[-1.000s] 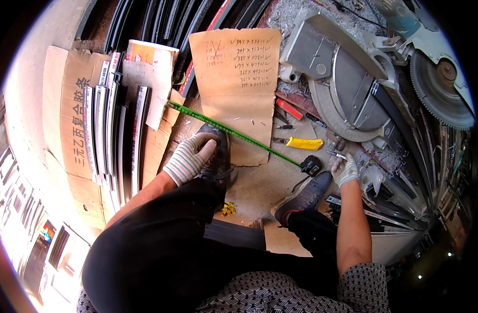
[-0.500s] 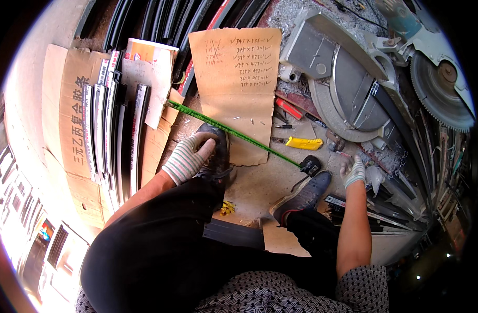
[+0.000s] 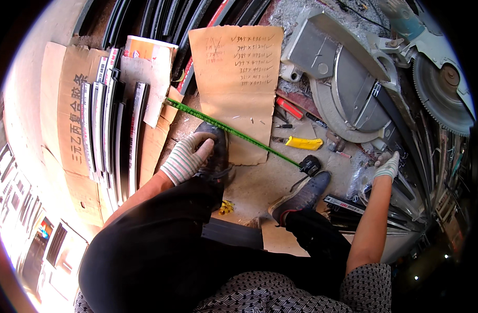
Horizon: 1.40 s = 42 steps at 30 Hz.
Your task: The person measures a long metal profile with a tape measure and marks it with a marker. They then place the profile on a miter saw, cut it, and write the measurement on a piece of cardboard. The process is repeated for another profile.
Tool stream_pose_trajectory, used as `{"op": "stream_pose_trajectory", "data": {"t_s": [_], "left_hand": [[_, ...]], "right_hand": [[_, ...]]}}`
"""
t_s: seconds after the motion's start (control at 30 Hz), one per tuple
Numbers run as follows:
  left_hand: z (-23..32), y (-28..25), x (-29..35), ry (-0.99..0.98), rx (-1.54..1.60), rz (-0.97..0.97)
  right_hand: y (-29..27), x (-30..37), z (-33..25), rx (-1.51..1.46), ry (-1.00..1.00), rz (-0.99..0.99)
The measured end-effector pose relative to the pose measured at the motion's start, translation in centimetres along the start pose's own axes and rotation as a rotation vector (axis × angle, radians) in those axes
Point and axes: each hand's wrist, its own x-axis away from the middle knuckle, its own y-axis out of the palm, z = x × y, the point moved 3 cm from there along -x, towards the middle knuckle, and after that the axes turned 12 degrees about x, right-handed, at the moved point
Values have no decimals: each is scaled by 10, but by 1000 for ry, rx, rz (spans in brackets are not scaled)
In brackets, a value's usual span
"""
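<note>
My left hand (image 3: 189,158), in a striped knit glove with bare fingertips, rests over my left shoe (image 3: 214,156). Its thumb and forefinger are apart, and it holds nothing I can see. To the right, my right hand (image 3: 387,166), gloved the same way, reaches out beside the saw base with fingers stretched toward dark strips and scraps. Whether the fingertips touch anything there cannot be made out. A tape measure (image 3: 310,165) with a black case lies by my right shoe (image 3: 304,195); its green blade (image 3: 234,133) extends up-left across a brown cardboard sheet (image 3: 231,78) bearing handwriting.
A miter saw (image 3: 348,88) with a round blade (image 3: 442,94) fills the upper right. Near it lie a yellow utility knife (image 3: 304,143), a red-handled tool (image 3: 289,108) and clear plastic (image 3: 360,177). Black profile strips (image 3: 111,120) rest on cardboard (image 3: 67,125) at left.
My right hand has moved right and slightly outward, from beside the small tools toward the strips by the saw base. The left hand and tape measure stay in place.
</note>
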Motion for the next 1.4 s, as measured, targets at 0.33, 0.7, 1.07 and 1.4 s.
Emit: {"op": "stream_pose_trajectory", "data": {"t_s": [0.33,0.7,1.07,1.4], "left_hand": [[-6,-1,-1,29,3,21],[-7,-2,1,14,2,40],[-11,-7,-3,36,2,47],[16,-10,-1,44,103,49]], "right_hand": [[7,-52,-39,-111,-11,-92],[23,-82,-88,-77,51,-133],[21,-93,-99,-222,225,-115],[26,-48,-91,-458,228,-255]]}}
